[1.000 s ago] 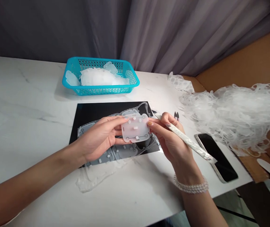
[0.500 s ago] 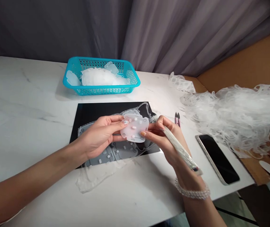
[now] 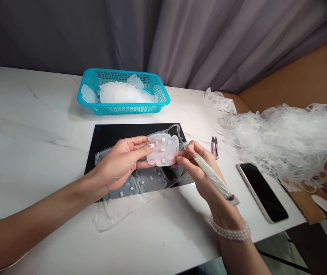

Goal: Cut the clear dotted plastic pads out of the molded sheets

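Note:
A milky translucent silicone-like pad [image 3: 167, 152] with small raised pegs is pinched at its left side between the thumb and fingers of my left hand [image 3: 123, 162]. My right hand [image 3: 199, 164] touches the pad's right edge with its fingertips. The same hand grips a slim, pale stick-like tool [image 3: 213, 177] wrapped in clear film, which lies slanting across the palm toward the wrist; its tip is hard to make out. Beneath both hands, a clear moulded sheet [image 3: 152, 181] with similar pad shapes lies on a black mat [image 3: 108, 133], its trim hanging over the front edge.
A turquoise basket [image 3: 123, 108] holding white pads stands at the back. To the right are pink thread snips [image 3: 215, 148], a phone [image 3: 263, 193] and a large heap of translucent trimmings [image 3: 289, 137] in a cardboard box [image 3: 303, 72]. A grey curtain [image 3: 197, 42] hangs behind the table.
The pad has turned slightly and moved up a little. My right thumb has slid from the pad's face to its right edge, and the wrapped tool has shifted slightly left.

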Demonstrator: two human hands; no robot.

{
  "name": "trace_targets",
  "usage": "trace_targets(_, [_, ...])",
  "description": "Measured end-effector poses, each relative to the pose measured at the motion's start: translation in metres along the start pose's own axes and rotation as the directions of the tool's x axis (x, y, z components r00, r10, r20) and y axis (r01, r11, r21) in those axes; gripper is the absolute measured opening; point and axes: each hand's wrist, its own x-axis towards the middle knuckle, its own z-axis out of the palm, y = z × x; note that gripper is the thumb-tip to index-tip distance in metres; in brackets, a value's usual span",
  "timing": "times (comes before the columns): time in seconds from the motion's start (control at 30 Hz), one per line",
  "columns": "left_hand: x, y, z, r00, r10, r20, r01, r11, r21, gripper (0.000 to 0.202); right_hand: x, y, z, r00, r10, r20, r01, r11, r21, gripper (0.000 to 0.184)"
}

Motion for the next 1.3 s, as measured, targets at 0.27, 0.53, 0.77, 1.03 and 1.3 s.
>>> trace_targets(0.27, [0.000, 0.001, -0.003, 1.000, 0.000, -0.004, 0.000, 1.000, 0.003, 0.014, 0.001, -0.001, 0.001, 0.959, -0.118, -0.257, 0.081, 0.985, -0.151, 0.036])
trace_targets(0.53, [0.001, 0.001, -0.004, 1.000, -0.016, 0.014, 0.016, 1.000, 0.007, 0.016, -0.001, -0.004, -0.001, 0.866, -0.325, -0.379, 0.141, 0.887, -0.440, 0.042])
trace_targets(0.77, [0.000, 0.000, -0.003, 0.998, -0.034, 0.044, 0.034, 0.999, -0.010, 0.021, 0.001, -0.004, 0.001, 0.904, -0.274, -0.329, 0.145, 0.919, -0.367, 0.046])
trace_targets(1.03, [0.000, -0.004, -0.001, 0.991, -0.126, -0.054, 0.115, 0.978, -0.173, 0.031, 0.003, -0.004, 0.010, 0.920, -0.232, -0.315, 0.165, 0.960, -0.226, 0.048])
trace_targets(1.3, [0.000, 0.000, 0.002, 0.989, -0.113, 0.095, 0.131, 0.968, -0.214, 0.029, -0.008, -0.004, 0.021, 0.936, -0.348, 0.056, 0.348, 0.889, -0.299, 0.040])
